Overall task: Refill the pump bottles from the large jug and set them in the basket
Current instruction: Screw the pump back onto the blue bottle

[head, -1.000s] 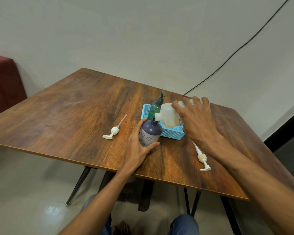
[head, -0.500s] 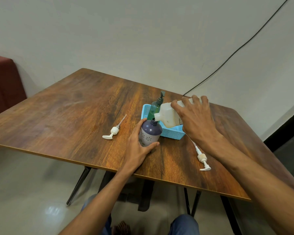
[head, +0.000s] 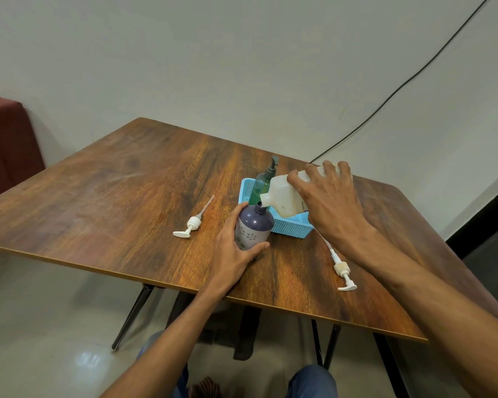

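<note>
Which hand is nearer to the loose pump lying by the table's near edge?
Right. The right hand grips the jug, its wrist passing just beside that pump. The left hand holds the purple bottle, farther to the pump's left.

One head-worn camera looks forward and down, close over the table [head: 127,202].

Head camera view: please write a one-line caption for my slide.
Right hand tips the white jug over the open purple bottle, steadied by the left hand, beside the blue basket.
</note>
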